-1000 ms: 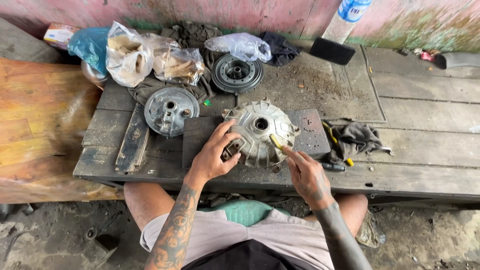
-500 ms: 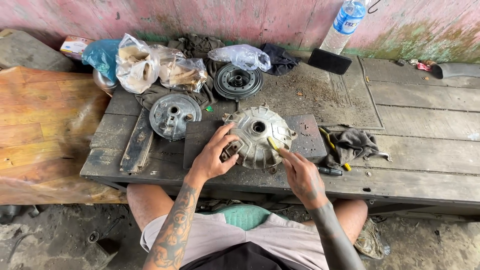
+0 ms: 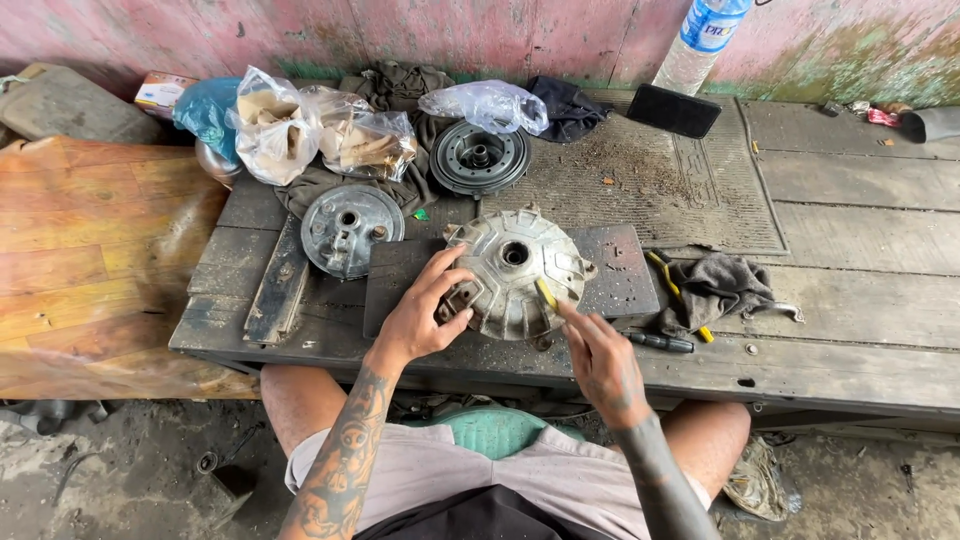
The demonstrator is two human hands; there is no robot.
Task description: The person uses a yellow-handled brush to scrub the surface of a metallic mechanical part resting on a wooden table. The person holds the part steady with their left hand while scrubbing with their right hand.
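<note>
A round, ribbed grey metal hub (image 3: 520, 268) lies on a dark square mat (image 3: 620, 280) near the front edge of a wooden bench. My left hand (image 3: 425, 310) rests on its left rim, fingers spread over the metal. My right hand (image 3: 600, 360) pinches a small yellow-tipped tool (image 3: 546, 294) and holds its tip against the hub's lower right side.
A flat grey disc plate (image 3: 350, 228) and a dark pulley-like part (image 3: 478, 158) lie behind the hub. Plastic bags (image 3: 300, 130), rags, a grey cloth (image 3: 715, 285), a screwdriver (image 3: 660, 342), a bottle (image 3: 700, 40) and a black pad (image 3: 672, 108) surround them. A wooden plank (image 3: 90, 250) sits left.
The camera view has shifted slightly. Both hands stay on the hub; my right hand has edged a little along its lower right side with the yellow tool.
</note>
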